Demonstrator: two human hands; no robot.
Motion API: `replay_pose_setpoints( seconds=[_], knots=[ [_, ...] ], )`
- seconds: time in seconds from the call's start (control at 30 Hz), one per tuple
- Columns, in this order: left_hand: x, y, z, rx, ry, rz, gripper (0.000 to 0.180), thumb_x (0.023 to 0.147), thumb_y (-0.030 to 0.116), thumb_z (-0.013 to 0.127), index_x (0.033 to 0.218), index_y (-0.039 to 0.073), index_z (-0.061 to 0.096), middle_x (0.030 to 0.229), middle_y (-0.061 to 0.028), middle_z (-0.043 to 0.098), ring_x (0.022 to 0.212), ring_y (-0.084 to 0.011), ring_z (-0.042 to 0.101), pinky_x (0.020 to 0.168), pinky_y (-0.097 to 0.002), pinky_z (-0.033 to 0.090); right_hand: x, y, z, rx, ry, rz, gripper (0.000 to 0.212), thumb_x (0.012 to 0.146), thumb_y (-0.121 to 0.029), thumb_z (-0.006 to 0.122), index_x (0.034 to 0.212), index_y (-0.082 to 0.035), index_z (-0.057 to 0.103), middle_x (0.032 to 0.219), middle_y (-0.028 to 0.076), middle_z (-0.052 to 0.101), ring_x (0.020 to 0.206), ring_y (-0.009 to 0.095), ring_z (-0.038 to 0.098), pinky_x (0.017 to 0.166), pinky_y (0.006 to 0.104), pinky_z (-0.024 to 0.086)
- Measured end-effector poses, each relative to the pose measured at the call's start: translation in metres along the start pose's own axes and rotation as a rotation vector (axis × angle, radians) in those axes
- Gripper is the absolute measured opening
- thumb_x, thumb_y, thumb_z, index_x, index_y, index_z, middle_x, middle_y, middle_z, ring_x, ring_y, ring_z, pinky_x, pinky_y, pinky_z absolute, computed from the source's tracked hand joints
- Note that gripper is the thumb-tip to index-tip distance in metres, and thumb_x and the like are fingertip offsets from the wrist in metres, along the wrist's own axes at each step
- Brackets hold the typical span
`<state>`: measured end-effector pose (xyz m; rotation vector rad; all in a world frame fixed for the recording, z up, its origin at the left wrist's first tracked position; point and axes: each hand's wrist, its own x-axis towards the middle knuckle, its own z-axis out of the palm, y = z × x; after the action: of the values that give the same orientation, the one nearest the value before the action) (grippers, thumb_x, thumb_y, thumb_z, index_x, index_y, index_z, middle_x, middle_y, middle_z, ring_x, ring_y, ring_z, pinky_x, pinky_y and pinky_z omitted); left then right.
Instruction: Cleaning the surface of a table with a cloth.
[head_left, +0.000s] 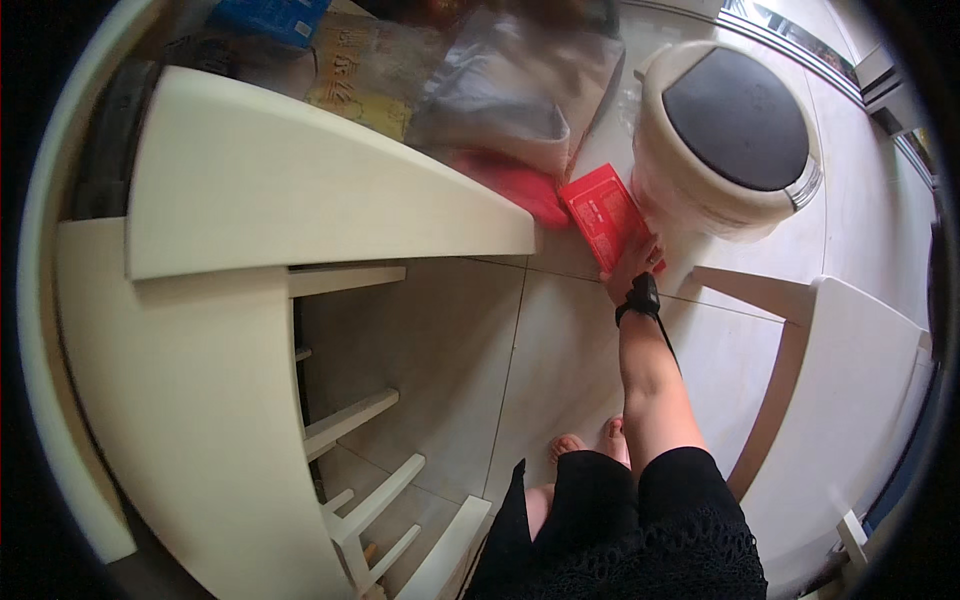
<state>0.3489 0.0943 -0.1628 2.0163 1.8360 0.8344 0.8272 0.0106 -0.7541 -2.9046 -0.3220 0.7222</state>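
Red box (603,212), its near end against the right hand (632,268).

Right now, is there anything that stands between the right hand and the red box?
Nothing visible does: the right hand touches the near end of the red box. The cream bin stands just to the box's right, not between them.

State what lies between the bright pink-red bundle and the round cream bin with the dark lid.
In the head view, a red rectangular box shows between the bundle and the bin, with the right hand at its near end.
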Motion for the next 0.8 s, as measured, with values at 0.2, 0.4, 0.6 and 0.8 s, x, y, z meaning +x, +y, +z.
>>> replay_pose_setpoints(
  seconds=[0.2, 0.4, 0.6, 0.8],
  knots=[
    [-0.008, -0.031, -0.032, -0.557, -0.103, -0.149, 0.02, 0.09, 0.015, 0.044, 0.098, 0.002, 0.056, 0.083, -0.0076, 0.059, 0.078, -0.0186, 0.057, 0.072, -0.0266, 0.047, -0.09, -0.005, -0.032, 0.919, -0.025, 0.069, 0.089, 0.068, -0.042, 0.073, 0.138, -0.013, 0.026, 0.131, 0.021, 0.038, 0.117, 0.034, 0.044, 0.094, 0.0452, 0.039],
    [-0.005, 0.033, -0.027, 0.226, 0.006, 0.043, 0.026, 0.088, 0.01, 0.05, 0.066, 0.0, 0.043, 0.055, -0.0099, 0.044, 0.053, -0.0204, 0.043, 0.049, -0.036, 0.034, -0.302, -0.037, -0.257, 1.878, -0.498, 0.147, 0.06, 0.079, -0.038, 0.063, 0.127, -0.012, 0.039, 0.112, 0.007, 0.057, 0.097, 0.02, 0.058, 0.069, 0.0367, 0.051],
    [0.0, 0.034, -0.03, 0.126, -0.157, 0.187, 0.024, 0.088, 0.014, 0.054, 0.069, -0.001, 0.051, 0.062, -0.0201, 0.052, 0.06, -0.0392, 0.052, 0.053, -0.045, 0.038, -0.425, -0.046, -0.469, 2.092, -0.547, -0.161, 0.077, 0.074, -0.061, 0.055, 0.134, -0.016, 0.036, 0.133, 0.009, 0.043, 0.12, 0.031, 0.042, 0.094, 0.0501, 0.036],
    [0.003, 0.033, -0.027, 0.048, -0.138, 0.271, 0.024, 0.088, 0.015, 0.054, 0.07, -0.001, 0.052, 0.063, -0.0204, 0.053, 0.059, -0.0399, 0.054, 0.05, -0.0452, 0.039, -0.435, -0.116, -0.556, 2.159, -0.765, -0.522, 0.075, 0.078, -0.059, 0.052, 0.136, -0.014, 0.032, 0.132, 0.011, 0.043, 0.119, 0.034, 0.042, 0.094, 0.0539, 0.038]
  ],
)
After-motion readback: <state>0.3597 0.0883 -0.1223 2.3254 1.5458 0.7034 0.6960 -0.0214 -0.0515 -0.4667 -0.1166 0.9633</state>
